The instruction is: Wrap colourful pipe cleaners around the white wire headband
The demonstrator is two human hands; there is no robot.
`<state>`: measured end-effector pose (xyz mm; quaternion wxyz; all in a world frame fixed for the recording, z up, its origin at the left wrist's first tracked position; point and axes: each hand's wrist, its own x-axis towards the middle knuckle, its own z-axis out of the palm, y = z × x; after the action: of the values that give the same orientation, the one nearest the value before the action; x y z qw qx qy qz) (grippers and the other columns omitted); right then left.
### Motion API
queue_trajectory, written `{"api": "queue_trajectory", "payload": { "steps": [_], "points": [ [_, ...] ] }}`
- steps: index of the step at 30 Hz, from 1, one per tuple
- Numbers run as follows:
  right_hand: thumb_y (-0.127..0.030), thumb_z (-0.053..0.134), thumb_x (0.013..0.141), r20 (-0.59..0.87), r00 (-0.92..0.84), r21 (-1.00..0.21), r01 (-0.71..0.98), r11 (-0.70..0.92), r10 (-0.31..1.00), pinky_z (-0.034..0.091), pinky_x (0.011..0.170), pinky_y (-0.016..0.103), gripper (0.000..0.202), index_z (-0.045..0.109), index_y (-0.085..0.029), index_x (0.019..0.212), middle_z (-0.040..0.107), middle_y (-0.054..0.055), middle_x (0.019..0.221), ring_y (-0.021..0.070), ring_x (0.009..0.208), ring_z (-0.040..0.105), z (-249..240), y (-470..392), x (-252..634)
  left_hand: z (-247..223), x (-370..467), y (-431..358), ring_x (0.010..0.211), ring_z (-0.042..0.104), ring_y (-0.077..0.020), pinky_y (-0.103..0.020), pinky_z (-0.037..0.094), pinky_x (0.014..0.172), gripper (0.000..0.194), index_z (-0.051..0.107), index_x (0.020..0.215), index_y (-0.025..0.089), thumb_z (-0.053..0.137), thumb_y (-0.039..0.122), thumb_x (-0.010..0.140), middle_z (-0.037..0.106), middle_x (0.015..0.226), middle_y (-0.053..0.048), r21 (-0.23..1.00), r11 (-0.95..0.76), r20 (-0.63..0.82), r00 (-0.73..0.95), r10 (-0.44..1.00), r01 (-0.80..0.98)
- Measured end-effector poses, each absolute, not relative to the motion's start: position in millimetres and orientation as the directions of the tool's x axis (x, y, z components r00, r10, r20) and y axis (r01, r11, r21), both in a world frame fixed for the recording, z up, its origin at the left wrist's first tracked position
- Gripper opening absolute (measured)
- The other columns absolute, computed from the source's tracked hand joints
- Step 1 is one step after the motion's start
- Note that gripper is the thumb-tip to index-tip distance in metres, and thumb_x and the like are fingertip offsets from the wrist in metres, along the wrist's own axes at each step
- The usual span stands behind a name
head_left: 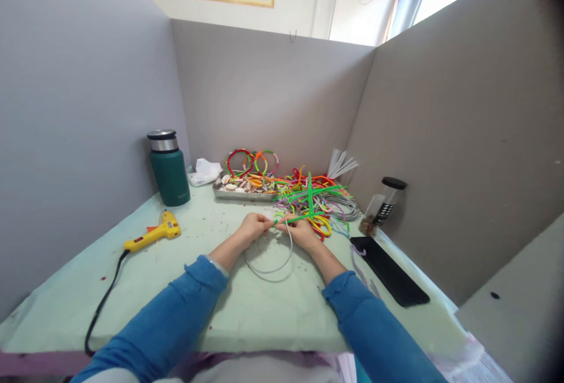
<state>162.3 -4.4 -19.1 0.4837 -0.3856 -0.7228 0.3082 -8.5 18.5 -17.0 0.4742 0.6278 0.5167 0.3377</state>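
Note:
A thin grey wire hoop [269, 281] hangs in a loop below my two hands, over the table. My left hand [254, 227] pinches the hoop's top, where a bit of green is wrapped. Close beside it, my right hand [300, 232] is closed on a bright green pipe cleaner [308, 217] whose free length points to the right. The fingertips of both hands almost meet at the green wrap. Just beyond them lies a heap of coloured pipe cleaners [293, 195], with more green ones on top.
Behind stands a metal tray [244, 195] of shells, with finished-looking coloured rings [240, 163] on it. A yellow glue gun [154, 233] and green bottle [170, 171] are at left. At right are a black phone [390, 271], a clear jar [383, 207] and grey wire coils [346, 207]. Partitions enclose the table.

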Motion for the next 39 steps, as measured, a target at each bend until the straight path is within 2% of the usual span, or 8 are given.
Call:
{"api": "queue_trajectory", "payload": {
  "steps": [5,8,11,18,25,32,39],
  "points": [
    [-0.040,0.065,0.070,0.564,-0.210,-0.742,0.296,0.602,0.799,0.041,0.069,0.028,0.024,0.064,-0.017,0.062,0.058,0.004,0.076,0.0164,0.075,0.052,-24,2,165,-16,-9,17,0.039,0.030,-0.0048,-0.022,0.018,0.040,0.037,0.061,0.065,0.011,0.063,0.048,0.063,0.045,0.045,0.003,0.888,-0.109,-0.025,0.283,0.959,0.446],
    [-0.041,0.065,0.071,0.544,-0.230,-0.743,0.314,0.591,0.807,0.040,0.066,0.027,0.029,0.060,-0.016,0.056,0.055,0.003,0.071,0.0154,0.071,0.051,-26,5,166,-12,-9,13,0.040,0.030,-0.0053,-0.022,0.019,0.042,0.037,0.060,0.060,0.011,0.062,0.048,0.064,0.040,0.041,0.004,0.863,-0.152,-0.015,0.326,0.945,0.482],
    [-0.042,0.065,0.070,0.508,-0.238,-0.766,0.314,0.560,0.828,0.039,0.063,0.026,0.029,0.060,-0.016,0.058,0.054,0.002,0.069,0.0139,0.067,0.050,-29,7,166,-10,-10,11,0.040,0.030,-0.0058,-0.022,0.020,0.043,0.036,0.059,0.059,0.011,0.061,0.046,0.066,0.037,0.040,0.005,0.854,-0.191,0.005,0.359,0.933,0.485],
    [-0.040,0.064,0.071,0.478,-0.221,-0.781,0.337,0.526,0.850,0.037,0.060,0.024,0.027,0.061,-0.015,0.061,0.053,0.000,0.066,0.0130,0.064,0.049,-32,9,166,-15,-11,13,0.041,0.030,-0.0058,-0.022,0.021,0.043,0.034,0.059,0.061,0.011,0.058,0.045,0.068,0.040,0.044,0.004,0.851,-0.226,0.015,0.407,0.913,0.474],
    [-0.041,0.062,0.071,0.456,-0.195,-0.798,0.343,0.496,0.868,0.034,0.055,0.023,0.027,0.059,-0.016,0.061,0.050,-0.002,0.060,0.0111,0.058,0.043,-31,8,166,-17,-12,15,0.042,0.027,-0.0056,-0.022,0.019,0.043,0.038,0.060,0.062,0.011,0.056,0.048,0.068,0.036,0.044,0.005,0.854,-0.257,0.024,0.458,0.888,0.452],
    [-0.040,0.063,0.069,0.421,-0.164,-0.831,0.324,0.452,0.892,0.031,0.052,0.022,0.027,0.056,-0.016,0.060,0.046,-0.003,0.057,0.0100,0.055,0.039,-29,8,165,-20,-9,16,0.050,0.036,-0.0073,-0.021,0.026,0.048,0.038,0.064,0.071,0.010,0.063,0.047,0.060,0.048,0.055,0.003,0.849,-0.305,0.067,0.485,0.872,0.431],
    [-0.041,0.060,0.071,0.416,-0.214,-0.826,0.319,0.465,0.884,0.029,0.050,0.022,0.028,0.055,-0.015,0.060,0.044,-0.003,0.057,0.0097,0.055,0.038,-29,8,166,-17,-7,10,0.050,0.035,-0.0082,-0.022,0.024,0.048,0.039,0.065,0.066,0.011,0.053,0.048,0.068,0.046,0.052,0.002,0.766,-0.379,0.128,0.453,0.882,0.520]
  ]
}}
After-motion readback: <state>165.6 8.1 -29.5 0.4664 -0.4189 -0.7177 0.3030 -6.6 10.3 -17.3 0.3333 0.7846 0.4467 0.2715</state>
